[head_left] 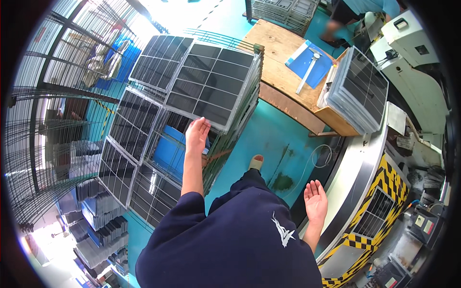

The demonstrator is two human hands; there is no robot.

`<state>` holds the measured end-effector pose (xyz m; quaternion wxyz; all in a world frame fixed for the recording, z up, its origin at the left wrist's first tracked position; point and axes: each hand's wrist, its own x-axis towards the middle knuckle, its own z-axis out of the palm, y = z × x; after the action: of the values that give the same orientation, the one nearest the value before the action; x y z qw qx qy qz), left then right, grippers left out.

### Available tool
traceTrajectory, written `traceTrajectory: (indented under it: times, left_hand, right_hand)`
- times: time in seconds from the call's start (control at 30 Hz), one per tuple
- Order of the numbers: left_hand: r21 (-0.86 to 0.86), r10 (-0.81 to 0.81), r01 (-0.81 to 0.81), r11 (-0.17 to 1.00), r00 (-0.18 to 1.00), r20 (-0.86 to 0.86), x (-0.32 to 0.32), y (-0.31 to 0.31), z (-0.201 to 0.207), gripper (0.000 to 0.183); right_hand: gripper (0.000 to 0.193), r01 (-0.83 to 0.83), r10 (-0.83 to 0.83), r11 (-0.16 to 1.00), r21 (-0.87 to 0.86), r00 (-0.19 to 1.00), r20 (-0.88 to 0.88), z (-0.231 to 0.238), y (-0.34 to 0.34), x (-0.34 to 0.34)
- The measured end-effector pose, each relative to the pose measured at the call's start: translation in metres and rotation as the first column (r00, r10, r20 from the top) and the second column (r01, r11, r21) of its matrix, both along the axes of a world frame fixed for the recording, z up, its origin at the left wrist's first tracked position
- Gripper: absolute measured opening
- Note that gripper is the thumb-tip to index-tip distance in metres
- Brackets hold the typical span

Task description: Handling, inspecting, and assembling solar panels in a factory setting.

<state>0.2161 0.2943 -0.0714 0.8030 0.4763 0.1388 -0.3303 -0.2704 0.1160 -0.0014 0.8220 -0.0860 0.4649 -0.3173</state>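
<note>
My left hand (198,132) is at the near edge of a dark gridded panel (211,84) with a pale frame. Its fingers are loosely stretched and overlap that edge; whether they touch it I cannot tell. The panel lies on top of a wire drying rack (250,108), among more dark gridded panels (136,115). Beside the hand, a blue sheet (169,150) shows in a gap between panels. My right hand (316,199) hangs palm up, fingers apart and holding nothing, near the rounded edge of a pale machine (353,187).
A wooden table (269,53) bears a blue folder (314,72) with a caliper (307,72) on it. A stack of gridded panels (357,93) stands at the table's right end. Another person (367,7) is at the far right. A thin hose (314,165) lies on the green floor.
</note>
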Motion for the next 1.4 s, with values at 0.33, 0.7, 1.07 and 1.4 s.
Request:
traceTrajectory:
  times: [0.33,0.7,1.07,1.4]
  left_hand:
    - [0.501,-0.094,-0.077,0.862,0.947,0.307,-0.013,-0.007,0.022,0.047]
    - [0.376,-0.066,-0.115,0.920,0.898,0.434,-0.024,0.015,0.031,0.021]
    - [0.358,0.019,-0.150,0.922,0.938,0.345,0.004,-0.008,0.019,0.030]
    - [0.452,-0.150,0.029,0.892,0.960,0.235,0.016,-0.007,0.036,0.033]
  right_hand:
    - [0.026,0.013,-0.013,1.000,0.002,1.000,0.019,-0.003,0.001,0.004]
    - [0.026,0.019,-0.019,0.999,0.047,1.000,0.009,-0.007,0.006,0.006]
    - [0.025,-0.018,0.018,1.000,-0.010,1.000,0.008,0.004,-0.011,0.007]
    - [0.026,0.039,-0.042,0.998,0.042,0.996,0.074,-0.006,0.009,-0.008]
